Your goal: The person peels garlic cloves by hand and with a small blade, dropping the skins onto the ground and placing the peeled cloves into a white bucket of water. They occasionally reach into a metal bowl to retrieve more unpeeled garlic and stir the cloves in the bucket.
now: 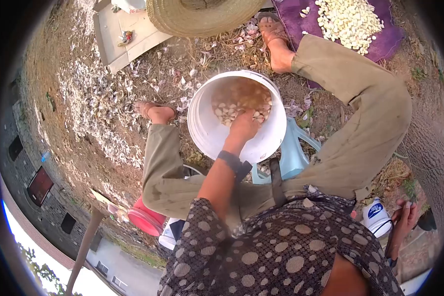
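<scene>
My left hand (pixel 244 125) reaches into a white bucket (pixel 204 126), its fingers hidden among pale garlic cloves (pixel 225 112) in brownish water. What those fingers hold cannot be made out. A dark band circles that wrist. The bucket stands between my legs, beside a light blue plastic stool (pixel 292 153). Far to the right, my right hand (pixel 405 217) is out at my side, near a white tub with a blue label (pixel 376 216). Its fingers look loosely spread, with nothing visible in them.
Peeled cloves (pixel 349 23) lie on a purple cloth (pixel 297 22) at the top right. A straw hat (pixel 207 22) and flattened cardboard (pixel 135 47) are at the top. Garlic skins (pixel 101 116) litter the left ground. A red basin (pixel 145 218) sits lower left, a tree trunk (pixel 426 148) right.
</scene>
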{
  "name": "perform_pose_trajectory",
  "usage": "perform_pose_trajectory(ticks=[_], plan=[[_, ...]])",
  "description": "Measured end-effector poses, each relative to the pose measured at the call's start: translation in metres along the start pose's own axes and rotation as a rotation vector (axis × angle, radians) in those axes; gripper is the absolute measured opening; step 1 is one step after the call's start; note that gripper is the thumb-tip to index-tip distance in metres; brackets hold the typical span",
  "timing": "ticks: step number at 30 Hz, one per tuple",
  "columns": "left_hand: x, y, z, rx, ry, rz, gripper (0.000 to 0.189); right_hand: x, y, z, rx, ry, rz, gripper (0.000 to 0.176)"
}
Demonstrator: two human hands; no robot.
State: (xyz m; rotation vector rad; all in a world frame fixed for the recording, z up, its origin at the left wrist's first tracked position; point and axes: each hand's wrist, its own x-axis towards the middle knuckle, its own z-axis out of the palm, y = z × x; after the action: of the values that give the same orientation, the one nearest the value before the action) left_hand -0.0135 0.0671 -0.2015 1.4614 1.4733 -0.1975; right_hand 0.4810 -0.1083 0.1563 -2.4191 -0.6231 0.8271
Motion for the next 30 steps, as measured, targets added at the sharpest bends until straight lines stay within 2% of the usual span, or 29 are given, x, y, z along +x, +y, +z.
perform_pose_trajectory(ticks=[2,5,8,11,13,16,17,18,21,23,26,28,30], plan=[[0.004,0.001,-0.006,-0.007,0.001,0.009,0.05,-0.017,0.0,-0.011,-0.003,0.021,0.053,0.02],[0.019,0.006,-0.022,-0.107,-0.051,-0.18,0.054,-0.022,-0.028,0.012,-0.021,0.035,0.007,0.019],[0.028,0.005,-0.035,-0.048,0.072,-0.186,0.056,-0.019,-0.05,0.037,-0.015,0.02,-0.017,0.018],[0.044,-0.006,-0.032,-0.186,0.171,-0.167,0.057,-0.018,-0.067,0.056,0.005,0.003,-0.036,0.016],[0.078,0.0,-0.042,0.155,-0.098,0.027,0.06,-0.021,-0.077,0.062,-0.014,0.028,-0.062,0.015],[0.098,0.005,-0.033,-0.029,-0.308,-0.01,0.057,-0.015,-0.085,0.073,0.011,0.04,-0.077,0.014],[0.092,-0.004,-0.006,-0.147,-0.232,0.002,0.057,-0.008,-0.087,0.08,0.028,0.029,-0.099,0.015],[0.086,0.003,-0.003,-0.258,-0.261,-0.019,0.051,-0.001,-0.088,0.09,0.05,0.014,-0.116,0.016],[0.045,0.044,-0.025,-0.577,-0.448,-0.203,0.035,0.009,-0.101,0.118,0.122,-0.059,-0.155,0.017],[0.032,0.044,-0.032,-0.553,-0.425,-0.241,0.037,0.018,-0.111,0.141,0.189,-0.119,-0.209,0.016],[0.013,0.034,-0.044,-0.3,-0.214,-0.186,0.041,0.034,-0.13,0.17,0.303,-0.228,-0.344,0.015],[0.01,-0.004,-0.031,-0.271,-0.127,-0.134,0.046,0.043,-0.146,0.189,0.379,-0.319,-0.45,0.014],[-0.012,-0.002,-0.041,-0.369,-0.006,-0.172,0.045,0.049,-0.163,0.208,0.447,-0.425,-0.522,0.015]])
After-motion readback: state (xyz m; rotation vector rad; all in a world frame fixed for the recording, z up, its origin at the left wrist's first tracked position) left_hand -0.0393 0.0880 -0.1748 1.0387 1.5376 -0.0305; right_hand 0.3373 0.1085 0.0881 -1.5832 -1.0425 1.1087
